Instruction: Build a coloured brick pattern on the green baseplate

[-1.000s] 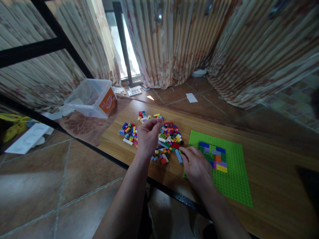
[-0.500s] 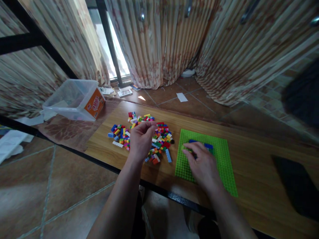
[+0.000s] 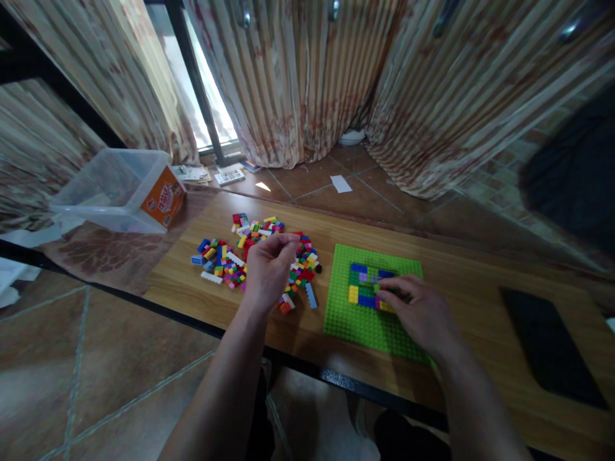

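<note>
A brick patch (image 3: 366, 301) sits on the green plate (image 3: 346, 317); many loose bricks (image 3: 235, 258) lie unplaced at left.
My left hand (image 3: 266, 272) presses fingertips together; whether my right hand (image 3: 425, 312) pinches something, I cannot tell.

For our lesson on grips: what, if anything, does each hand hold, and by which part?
Cannot be told. The left hand pinches over the brick pile, the right hand over the green baseplate; any piece at their fingertips is unclear.
</note>
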